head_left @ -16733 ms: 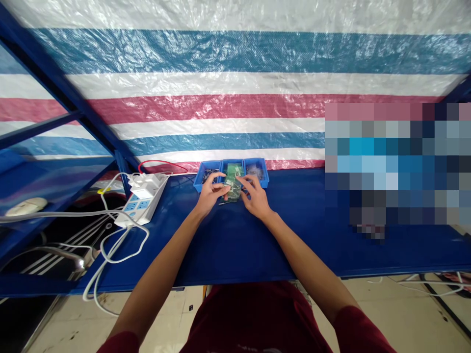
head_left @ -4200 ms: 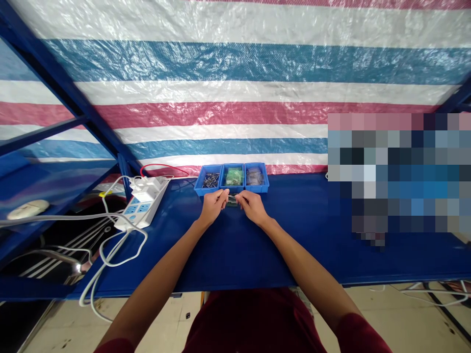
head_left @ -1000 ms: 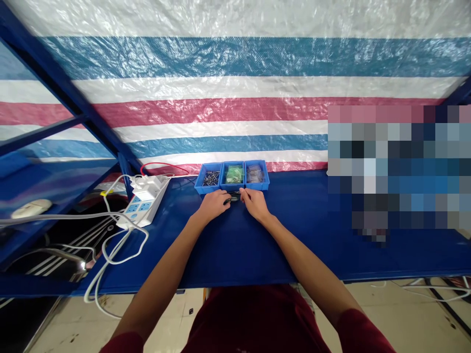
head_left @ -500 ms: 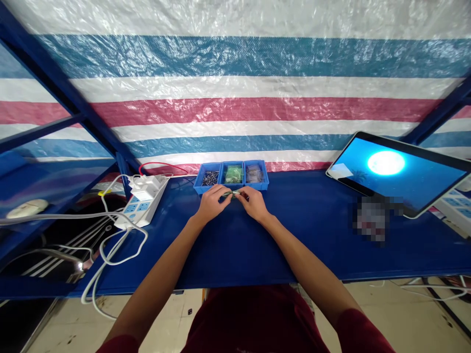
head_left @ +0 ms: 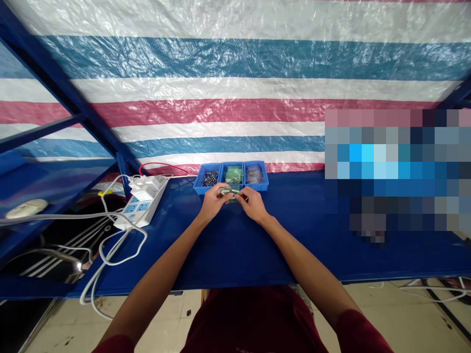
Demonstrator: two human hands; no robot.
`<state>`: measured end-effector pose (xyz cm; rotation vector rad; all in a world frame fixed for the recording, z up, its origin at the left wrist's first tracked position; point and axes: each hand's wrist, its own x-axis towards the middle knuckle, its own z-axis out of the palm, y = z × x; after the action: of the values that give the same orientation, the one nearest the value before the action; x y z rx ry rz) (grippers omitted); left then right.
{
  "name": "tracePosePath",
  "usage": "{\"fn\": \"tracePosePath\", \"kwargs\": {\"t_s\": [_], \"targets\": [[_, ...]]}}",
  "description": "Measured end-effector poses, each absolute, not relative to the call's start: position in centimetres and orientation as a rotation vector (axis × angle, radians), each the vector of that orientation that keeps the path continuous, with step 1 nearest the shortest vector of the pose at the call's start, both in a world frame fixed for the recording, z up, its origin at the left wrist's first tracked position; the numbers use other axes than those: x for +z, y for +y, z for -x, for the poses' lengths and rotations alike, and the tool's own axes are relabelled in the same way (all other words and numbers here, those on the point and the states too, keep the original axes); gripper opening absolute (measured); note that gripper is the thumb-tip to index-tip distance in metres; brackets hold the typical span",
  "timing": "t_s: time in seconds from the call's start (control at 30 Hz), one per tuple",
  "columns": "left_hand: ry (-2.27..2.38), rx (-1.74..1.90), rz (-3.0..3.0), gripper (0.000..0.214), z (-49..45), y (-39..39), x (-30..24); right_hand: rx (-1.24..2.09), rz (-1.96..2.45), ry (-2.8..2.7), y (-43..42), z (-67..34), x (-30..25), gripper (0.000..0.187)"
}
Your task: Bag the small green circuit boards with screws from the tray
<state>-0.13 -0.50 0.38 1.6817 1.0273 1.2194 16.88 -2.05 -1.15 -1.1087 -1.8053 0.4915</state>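
A small green item (head_left: pixel 232 191) is held just in front of the middle bin (head_left: pixel 231 163), on the side nearest the person. Its left end is gripped by the left hand (head_left: pixel 213 200), with the thumb laid on the near side and the fingers curled behind. Its right end is pinched between the thumb and fingers of the right hand (head_left: pixel 253 202). Pale parts can be seen on the item, but their details are too small to be made out.

Green packets (head_left: pixel 233 174) are held in the middle bin. Against its left side is set the left bin (head_left: pixel 206 190), in which dark and silvery metal pieces (head_left: pixel 210 178) are heaped; against its right side is set the right bin (head_left: pixel 257 188), filled with clear packets (head_left: pixel 253 175). All three are stood on the blue table (head_left: pixel 239 245).

Well to the left of the middle bin, a power strip (head_left: pixel 137 218) is laid, with white adapters (head_left: pixel 144 187) plugged in. Behind the middle bin, a striped sheet (head_left: pixel 221 113) is hung. Well to its right, the view is blurred into blocks.
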Motion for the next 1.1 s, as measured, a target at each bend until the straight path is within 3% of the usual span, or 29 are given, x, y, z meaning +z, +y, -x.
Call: {"fn": "tracePosePath", "kwargs": {"t_s": [0.17, 0.33, 0.5, 0.77, 0.97, 1.1], "targets": [[0.955, 1.248, -1.692, 0.058, 0.0, -0.6, 0.3, 0.487, 1.130, -1.761, -2.0, -16.9, -1.1, 0.029], [0.936, 1.249, -1.715, 0.048, 0.2, -0.3, 0.1, 0.634, 1.129, -1.681, -2.3, -17.0, -0.7, 0.027], [0.963, 1.288, -1.631, 0.049, 0.4, -0.1, 0.5, 0.592, 1.045, -1.667, -2.5, -17.2, -0.5, 0.041], [0.912, 1.101, -1.746, 0.053, 0.3, -1.1, 1.4, 0.486, 1.096, -1.666, -2.0, -17.3, -1.0, 0.021], [1.075, 1.235, -2.054, 0.028, 0.4, -0.7, 1.3, 0.530, 1.111, -1.676, -2.1, -17.2, -0.8, 0.028], [1.104, 1.296, -2.079, 0.029, 0.6, -0.3, 1.0, 0.492, 1.139, -1.744, -2.4, -17.0, -0.5, 0.031]]}}
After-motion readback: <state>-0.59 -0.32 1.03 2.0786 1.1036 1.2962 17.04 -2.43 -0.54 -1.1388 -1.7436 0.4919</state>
